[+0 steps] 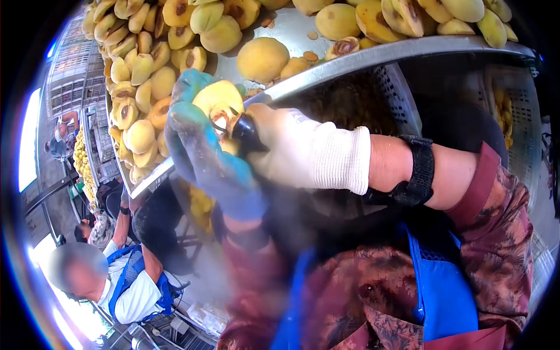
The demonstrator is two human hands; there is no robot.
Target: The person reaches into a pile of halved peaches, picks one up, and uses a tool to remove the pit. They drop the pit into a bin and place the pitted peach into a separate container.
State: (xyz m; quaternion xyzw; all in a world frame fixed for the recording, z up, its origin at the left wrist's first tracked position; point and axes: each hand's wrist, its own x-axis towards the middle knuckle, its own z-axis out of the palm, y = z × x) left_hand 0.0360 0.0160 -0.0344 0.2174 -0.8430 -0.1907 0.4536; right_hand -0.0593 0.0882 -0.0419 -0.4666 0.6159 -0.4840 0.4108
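Observation:
My left hand (pixel 201 149), in a blue and teal rubber glove, is closed around a yellow peach (pixel 214 98). The peach is cut open, and its reddish-brown middle faces my right hand. My right hand (pixel 286 143), in a white knit glove, grips a black-handled tool (pixel 248 133). The metal end of that tool touches the cut middle of the peach; its exact shape is partly hidden. Both hands are just over the near rim of a metal tray (pixel 350 61), where peach halves (pixel 140 137) are heaped.
More peaches (pixel 335 22) lie along the tray's far side. Beneath the rim, a plastic crate (pixel 399 96) stands beside dark scraps. At lower left sits a co-worker (pixel 125 280) in a blue apron. Farther back are other people and a long row of fruit (pixel 84 166).

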